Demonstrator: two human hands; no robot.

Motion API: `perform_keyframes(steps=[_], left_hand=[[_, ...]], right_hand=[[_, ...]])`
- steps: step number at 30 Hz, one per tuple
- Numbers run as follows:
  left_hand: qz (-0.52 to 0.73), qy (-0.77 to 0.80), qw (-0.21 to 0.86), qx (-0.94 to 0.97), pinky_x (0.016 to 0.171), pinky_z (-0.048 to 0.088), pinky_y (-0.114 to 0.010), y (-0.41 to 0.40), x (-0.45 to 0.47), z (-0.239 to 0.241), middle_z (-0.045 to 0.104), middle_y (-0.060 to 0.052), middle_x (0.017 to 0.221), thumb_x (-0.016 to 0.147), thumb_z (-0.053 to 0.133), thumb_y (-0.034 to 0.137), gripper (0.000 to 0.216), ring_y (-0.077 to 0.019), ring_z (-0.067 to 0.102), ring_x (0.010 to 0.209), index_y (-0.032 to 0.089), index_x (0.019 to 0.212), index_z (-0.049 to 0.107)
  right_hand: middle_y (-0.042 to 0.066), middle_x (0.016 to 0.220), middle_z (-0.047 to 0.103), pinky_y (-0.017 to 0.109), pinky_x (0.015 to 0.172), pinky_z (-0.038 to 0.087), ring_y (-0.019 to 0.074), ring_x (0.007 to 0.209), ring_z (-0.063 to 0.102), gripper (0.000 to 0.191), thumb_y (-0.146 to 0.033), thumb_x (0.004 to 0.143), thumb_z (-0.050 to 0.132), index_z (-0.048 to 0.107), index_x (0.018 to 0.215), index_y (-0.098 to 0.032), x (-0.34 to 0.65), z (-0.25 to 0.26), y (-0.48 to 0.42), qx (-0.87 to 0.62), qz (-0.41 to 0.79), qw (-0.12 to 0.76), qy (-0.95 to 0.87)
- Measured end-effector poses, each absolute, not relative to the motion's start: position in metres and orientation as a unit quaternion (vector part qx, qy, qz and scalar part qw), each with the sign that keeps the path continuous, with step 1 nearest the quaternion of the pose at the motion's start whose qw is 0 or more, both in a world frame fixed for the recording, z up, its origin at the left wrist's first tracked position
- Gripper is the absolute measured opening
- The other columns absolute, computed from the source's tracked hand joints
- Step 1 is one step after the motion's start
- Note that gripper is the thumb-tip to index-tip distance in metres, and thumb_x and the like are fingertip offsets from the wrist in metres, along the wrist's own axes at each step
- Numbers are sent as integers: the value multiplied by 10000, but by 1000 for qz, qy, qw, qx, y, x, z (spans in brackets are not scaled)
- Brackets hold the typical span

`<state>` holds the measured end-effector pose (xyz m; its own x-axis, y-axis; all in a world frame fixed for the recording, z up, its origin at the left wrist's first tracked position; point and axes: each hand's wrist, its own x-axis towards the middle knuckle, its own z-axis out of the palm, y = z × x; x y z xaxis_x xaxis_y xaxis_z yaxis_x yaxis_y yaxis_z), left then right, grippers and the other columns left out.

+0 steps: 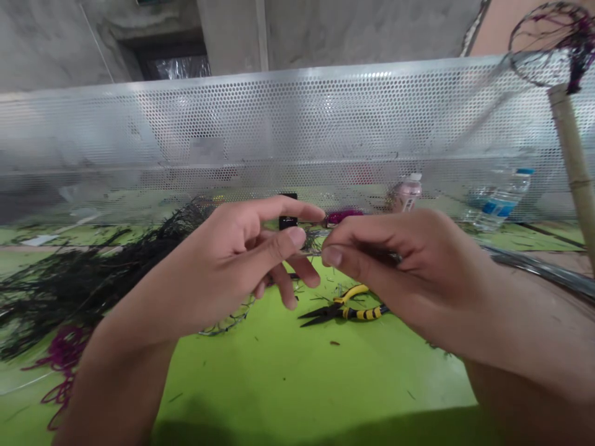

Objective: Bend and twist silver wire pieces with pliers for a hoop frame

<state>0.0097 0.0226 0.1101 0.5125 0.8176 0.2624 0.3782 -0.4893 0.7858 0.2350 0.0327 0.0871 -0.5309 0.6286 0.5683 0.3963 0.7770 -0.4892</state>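
Observation:
Above the green tabletop my left hand (242, 254) is open, with its fingers spread and nothing gripped in it. My right hand (409, 266) is closed in a pinch, its thumb pressed to the index finger. A short, thin, wire-like strand (313, 253) shows at those pinched tips, close to the left thumb; its other end is hidden. Below the hands lie needle-nose pliers (341, 308) with yellow and black handles, slightly open, touching neither hand. A curved piece of bent silver wire (230, 323) rests on the table, partly covered by the left hand.
Dark stringy fibres (116, 266) are heaped at left, beside purple cord (67, 356). A perforated metal panel (302, 124) stands behind. At the back right are a pink bottle (408, 193) and a clear water bottle (504, 201). A bamboo pole (574, 167) rises at far right.

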Motion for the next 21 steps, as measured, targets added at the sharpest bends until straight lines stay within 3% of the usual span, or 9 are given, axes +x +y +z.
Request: perform_keyframes(steps=[4, 8, 16, 21], left_hand=[[308, 409, 350, 785, 600, 620, -162, 21, 3, 112, 826, -9, 956, 997, 631, 460, 563, -193, 805, 859, 315, 1518, 477], [300, 418, 342, 787, 599, 628, -203, 19, 5, 113, 824, -9, 1013, 943, 696, 486, 721, -209, 804, 830, 347, 1580, 390], [328, 440, 350, 759, 697, 621, -190, 18, 4, 110, 820, 5, 1030, 903, 748, 369, 790, -198, 802, 885, 353, 1593, 364], [362, 448, 340, 743, 686, 624, -205, 17, 8, 112, 820, -13, 1030, 837, 814, 392, 797, -200, 798, 847, 335, 1548, 457]], right_hand=[[-59, 609, 422, 249, 447, 275, 69, 524, 351, 250, -212, 998, 529, 647, 777, -210, 234, 86, 30, -304, 147, 374, -863], [-50, 632, 498, 252, 458, 291, 85, 558, 401, 252, -263, 1008, 533, 656, 792, -224, 235, 87, 26, -316, 154, 367, -861], [-64, 615, 497, 240, 458, 302, 72, 548, 416, 248, -284, 1013, 538, 655, 799, -235, 236, 90, 27, -329, 134, 370, -858], [-67, 590, 440, 267, 444, 273, 78, 528, 361, 277, -291, 1014, 529, 641, 767, -234, 233, 87, 29, -342, 124, 370, -855]])
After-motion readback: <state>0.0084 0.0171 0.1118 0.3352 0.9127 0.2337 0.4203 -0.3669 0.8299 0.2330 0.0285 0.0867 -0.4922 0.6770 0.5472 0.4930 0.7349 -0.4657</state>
